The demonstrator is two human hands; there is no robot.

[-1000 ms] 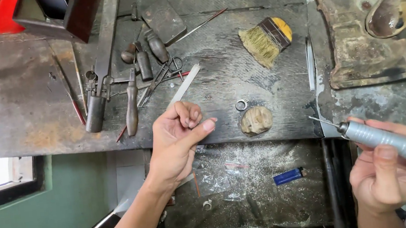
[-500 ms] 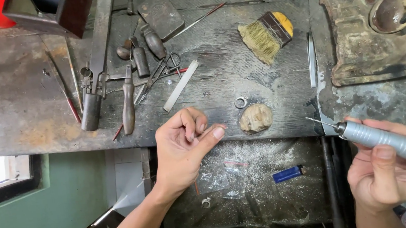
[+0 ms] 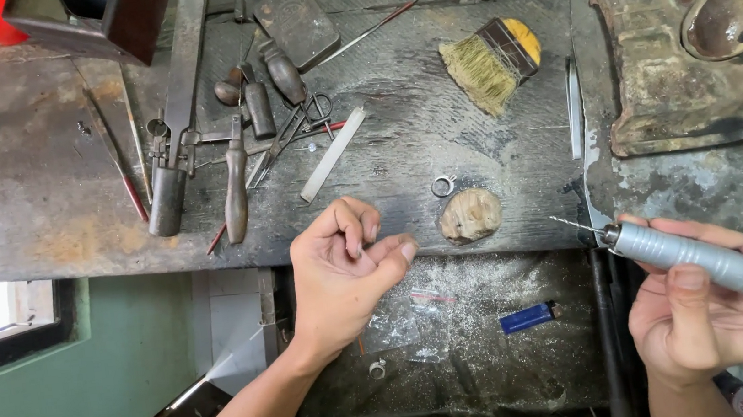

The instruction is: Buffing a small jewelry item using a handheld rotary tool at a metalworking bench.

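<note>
- Fingers of my left hand (image 3: 346,271) stay loosely curled at the bench edge, holding nothing I can see, barely shifted.
- My right hand (image 3: 713,306) still grips the grey metal rotary handpiece (image 3: 713,263), unmoved.
- Small silver ring (image 3: 444,185) lies beside the tan stone lump (image 3: 471,215).
</note>
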